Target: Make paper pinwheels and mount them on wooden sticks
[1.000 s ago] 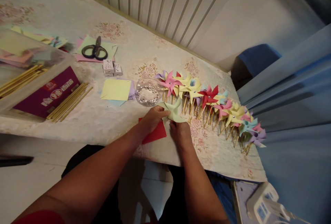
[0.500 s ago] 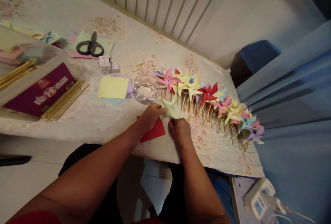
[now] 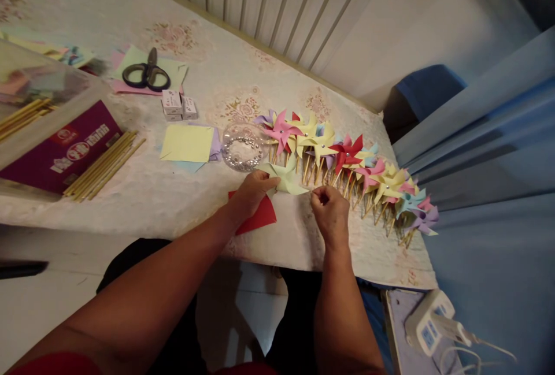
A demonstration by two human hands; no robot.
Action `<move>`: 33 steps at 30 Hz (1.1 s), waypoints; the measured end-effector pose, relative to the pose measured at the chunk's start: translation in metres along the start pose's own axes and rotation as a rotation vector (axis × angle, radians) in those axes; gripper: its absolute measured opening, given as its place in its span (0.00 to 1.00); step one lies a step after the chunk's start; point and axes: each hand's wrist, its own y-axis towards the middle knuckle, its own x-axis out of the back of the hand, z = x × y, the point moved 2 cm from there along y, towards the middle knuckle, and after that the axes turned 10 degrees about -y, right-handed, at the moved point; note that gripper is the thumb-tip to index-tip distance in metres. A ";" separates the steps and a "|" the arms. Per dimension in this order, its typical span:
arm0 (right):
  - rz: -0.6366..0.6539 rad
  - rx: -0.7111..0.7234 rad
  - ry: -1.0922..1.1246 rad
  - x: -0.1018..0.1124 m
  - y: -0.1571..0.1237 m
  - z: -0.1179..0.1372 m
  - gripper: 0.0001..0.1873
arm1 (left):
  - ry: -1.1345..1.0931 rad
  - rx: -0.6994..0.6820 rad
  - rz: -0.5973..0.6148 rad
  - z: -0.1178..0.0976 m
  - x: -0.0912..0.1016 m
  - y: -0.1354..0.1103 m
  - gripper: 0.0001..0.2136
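Note:
A pale green paper pinwheel (image 3: 287, 178) is pinched at its left side by my left hand (image 3: 255, 187). My right hand (image 3: 332, 213) is closed, thumb and forefinger pressed together close to the pinwheel's right tip. Whether they grip that tip or something tiny, I cannot make out. Under my left wrist lies a red paper square (image 3: 259, 216), partly covered. Just beyond the pinwheel sits a round clear dish (image 3: 243, 147) with small shiny pieces in it. A long row of finished pinwheels (image 3: 347, 152) on sticks lies beyond my right hand.
Yellow paper (image 3: 187, 144) lies left of the dish. Behind it are small boxes (image 3: 172, 103) and scissors (image 3: 148, 74) on a paper stack. A stick bundle (image 3: 104, 167) leans by a clear bin (image 3: 26, 149). A power strip (image 3: 429, 323) sits below the table's right end.
My right hand has moved right, from beside the pinwheel's lower edge to its right tip, with the fingers pinched. My left hand still holds the pinwheel. The view has shifted slightly.

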 end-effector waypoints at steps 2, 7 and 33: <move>-0.093 0.072 0.073 0.008 -0.003 0.015 0.06 | 0.033 -0.016 0.003 -0.002 -0.002 -0.003 0.09; -0.204 0.330 0.207 0.001 -0.011 0.052 0.08 | 0.110 -0.025 0.022 -0.009 -0.008 -0.009 0.11; -0.258 0.337 0.279 -0.033 -0.004 0.041 0.06 | 0.171 -0.005 0.074 -0.007 -0.011 -0.009 0.16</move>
